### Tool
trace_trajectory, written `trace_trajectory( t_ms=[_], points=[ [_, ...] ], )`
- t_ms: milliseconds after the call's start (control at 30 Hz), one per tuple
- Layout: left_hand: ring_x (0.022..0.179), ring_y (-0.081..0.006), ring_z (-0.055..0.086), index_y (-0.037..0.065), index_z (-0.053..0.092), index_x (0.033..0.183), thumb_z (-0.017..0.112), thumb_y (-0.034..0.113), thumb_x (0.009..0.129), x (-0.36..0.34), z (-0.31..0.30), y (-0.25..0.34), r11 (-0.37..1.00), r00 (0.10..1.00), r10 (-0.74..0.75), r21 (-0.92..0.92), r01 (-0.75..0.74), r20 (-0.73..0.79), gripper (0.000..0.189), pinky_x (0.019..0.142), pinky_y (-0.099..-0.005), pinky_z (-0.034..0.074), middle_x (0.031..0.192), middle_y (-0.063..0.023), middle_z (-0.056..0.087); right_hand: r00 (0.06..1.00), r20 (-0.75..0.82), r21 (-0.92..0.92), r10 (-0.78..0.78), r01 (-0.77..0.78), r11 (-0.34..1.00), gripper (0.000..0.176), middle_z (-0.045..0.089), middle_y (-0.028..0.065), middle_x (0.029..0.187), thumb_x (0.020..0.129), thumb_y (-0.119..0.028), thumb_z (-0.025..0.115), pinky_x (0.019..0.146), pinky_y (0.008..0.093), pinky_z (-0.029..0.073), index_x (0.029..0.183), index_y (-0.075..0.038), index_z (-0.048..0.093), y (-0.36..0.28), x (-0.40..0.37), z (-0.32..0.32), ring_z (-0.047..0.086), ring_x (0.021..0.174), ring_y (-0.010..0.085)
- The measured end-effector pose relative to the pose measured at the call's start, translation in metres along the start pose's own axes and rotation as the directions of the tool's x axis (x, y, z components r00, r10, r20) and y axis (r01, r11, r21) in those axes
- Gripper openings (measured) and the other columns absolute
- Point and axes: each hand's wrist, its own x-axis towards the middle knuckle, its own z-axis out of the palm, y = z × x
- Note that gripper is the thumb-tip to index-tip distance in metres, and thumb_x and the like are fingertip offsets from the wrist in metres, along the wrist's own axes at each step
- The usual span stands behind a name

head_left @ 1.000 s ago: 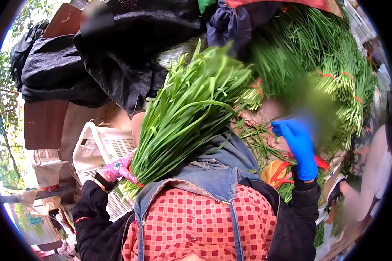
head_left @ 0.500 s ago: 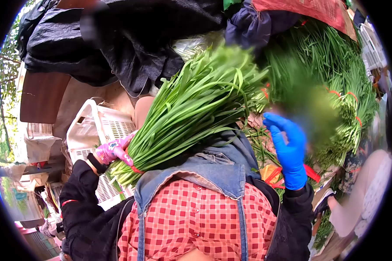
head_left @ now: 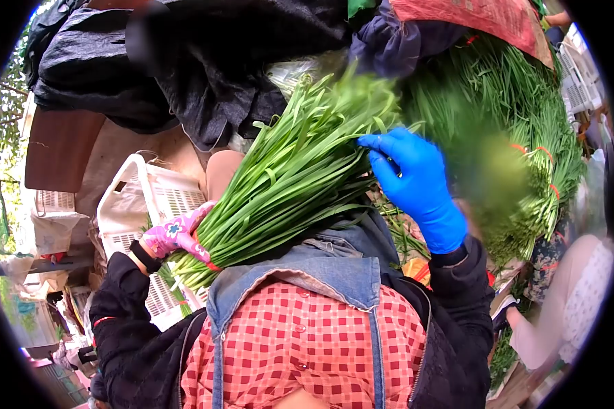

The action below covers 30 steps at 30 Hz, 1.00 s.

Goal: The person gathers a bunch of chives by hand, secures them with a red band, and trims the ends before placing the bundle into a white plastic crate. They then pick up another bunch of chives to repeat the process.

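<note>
A thick bunch of garlic chives (head_left: 286,177) lies slanted across my lap, its leaves fanning out toward the upper right. My left hand (head_left: 174,236), in a pink flowered glove, is closed round the stem end, close to a red band (head_left: 213,266). My right hand (head_left: 413,177), in a blue glove, is at the leaf tips on the bunch's right side. Its thumb and forefinger are bent with a gap between them, and nothing shows in them. Whether the fingertips touch the leaves is hard to tell.
A white plastic crate (head_left: 133,191) stands left of my knee. At right lies a large heap of chives (head_left: 525,116), with several red-banded bundles. Black cloth (head_left: 109,68) and a red sack (head_left: 477,24) lie at the back. Another person's leg (head_left: 559,300) is at the right edge.
My right hand has moved up and left from beside the bunch to its leaf tips. My left hand keeps its hold on the stem end.
</note>
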Motion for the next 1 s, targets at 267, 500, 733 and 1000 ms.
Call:
trace_trajectory(
  t_ms=[267,500,733,1000],
  points=[
    [0.129,-0.0169,0.045,0.004,0.035,0.147,0.091,0.005,0.063,0.006,-0.008,-0.007,0.995,0.999,0.037,0.089,-0.038,0.014,0.101,0.11,-0.0339,0.035,0.138,-0.0075,0.052,0.947,0.178,-0.06,0.269,-0.262,0.963,0.029,0.068,0.0102,0.082,0.081,-0.034,0.072,0.066,0.0387,0.053,0.093,-0.007,0.073,0.0,0.009,0.021,0.067,0.071,0.0287],
    [0.129,-0.0167,0.045,0.003,0.033,0.148,0.09,0.004,0.062,0.009,-0.007,-0.006,0.997,0.999,0.032,0.073,-0.033,0.021,0.103,0.11,-0.033,0.036,0.139,-0.0085,0.051,0.931,0.156,-0.083,0.331,-0.321,0.943,0.018,0.067,0.0121,0.079,0.079,-0.026,0.068,0.064,0.0418,0.053,0.084,-0.008,0.068,0.013,0.001,0.054,0.066,0.07,0.032],
    [0.13,-0.0165,0.045,0.003,0.033,0.149,0.088,0.002,0.063,0.004,-0.003,-0.01,0.997,0.998,0.054,-0.049,-0.053,0.015,0.103,0.111,-0.033,0.035,0.139,-0.0074,0.052,0.915,-0.246,-0.353,0.321,-0.393,0.849,0.014,0.066,0.0126,0.074,0.085,-0.024,0.063,0.055,0.044,0.05,0.08,-0.011,0.067,0.08,-0.019,-0.001,0.065,0.063,0.0327],
    [0.129,-0.0251,0.053,0.002,0.034,0.151,0.075,0.003,0.075,-0.02,0.02,0.026,0.884,0.994,-0.054,-0.458,0.094,0.099,0.087,0.112,-0.0373,0.039,0.141,-0.016,0.054,0.89,0.172,0.069,-0.421,0.416,0.907,0.085,0.053,0.0168,0.142,0.071,-0.027,0.081,0.103,0.045,0.044,0.146,-0.011,0.045,-0.042,0.015,-0.016,0.053,0.128,0.0344]
  ],
)
